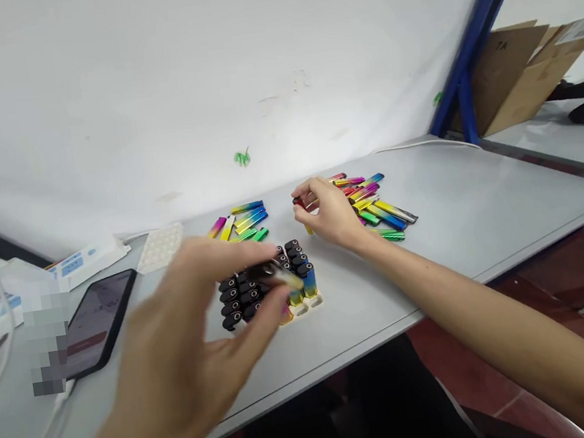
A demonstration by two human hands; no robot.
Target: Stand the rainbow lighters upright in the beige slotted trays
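My left hand (189, 335), close to the camera and smeared by motion, pinches a small blurred black-capped piece (272, 274) with a pale yellow end. Below it stands a cream holder (315, 303) with rows of upright lighter-shaped pieces (231, 294); most show only black tops, with blue and yellow bodies at the right. Empty slots show at the holder's front right corner. Farther back, my right hand (326, 210) has thumb and fingers closed on a red-and-yellow shiny flat tube (308, 228), partly hidden. A pile of shiny coloured tubes (377, 203) lies beside that hand.
Behind the holder lies a smaller group of shiny tubes (249, 218). At left are a phone (100, 322) with a cable, a white dimpled tray (161, 247) and a white power strip (86, 262). A white wall (250, 72) backs the table; cardboard boxes (516, 78) stand right.
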